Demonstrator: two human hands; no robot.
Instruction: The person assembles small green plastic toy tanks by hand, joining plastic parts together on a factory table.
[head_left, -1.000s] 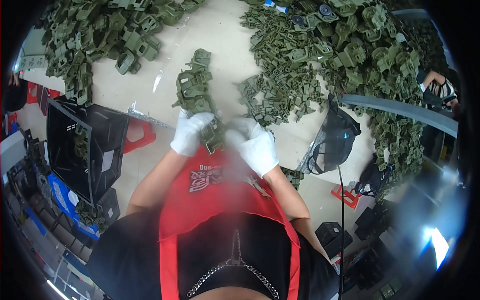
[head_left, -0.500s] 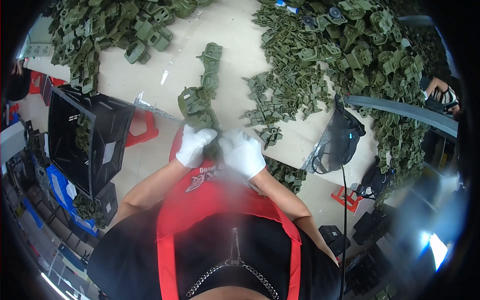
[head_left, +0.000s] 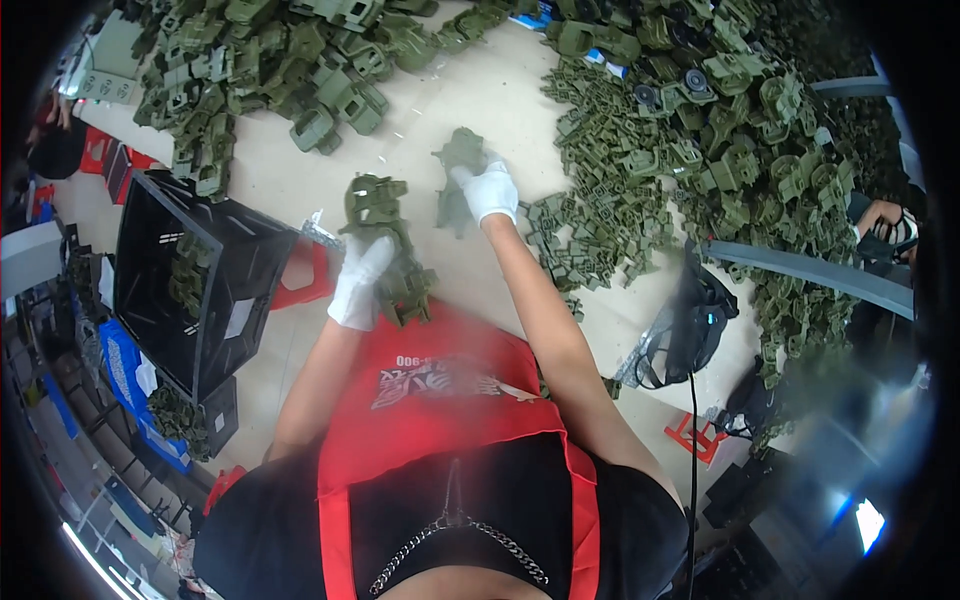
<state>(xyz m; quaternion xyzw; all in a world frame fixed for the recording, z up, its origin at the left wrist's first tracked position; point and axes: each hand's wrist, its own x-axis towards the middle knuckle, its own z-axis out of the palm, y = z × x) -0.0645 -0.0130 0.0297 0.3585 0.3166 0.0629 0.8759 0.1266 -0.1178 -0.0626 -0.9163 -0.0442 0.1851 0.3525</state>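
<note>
White gloves cover both hands. My left hand (head_left: 360,280) is closed on the side of a long olive-green plastic vehicle body (head_left: 375,205), held over the table's near edge by my red apron. Its lower end hangs down to the right of the glove. Farther away and to the right, my right hand (head_left: 488,192) has its fingers closed at the right edge of a flat green plastic part (head_left: 455,185). That part is slightly blurred, and I cannot tell if it is lifted off the table.
Green plastic parts are heaped at the far left (head_left: 270,70), with small ones (head_left: 600,190) piled on the right. A black crate (head_left: 215,300) stands left of the table. A black mesh bag (head_left: 690,320) lies at the right edge, a black cable running down from it.
My hands have parted. The right one has reached forward to the flat green part, while the left has shifted slightly left, keeping the vehicle body. The view has shifted a little too.
</note>
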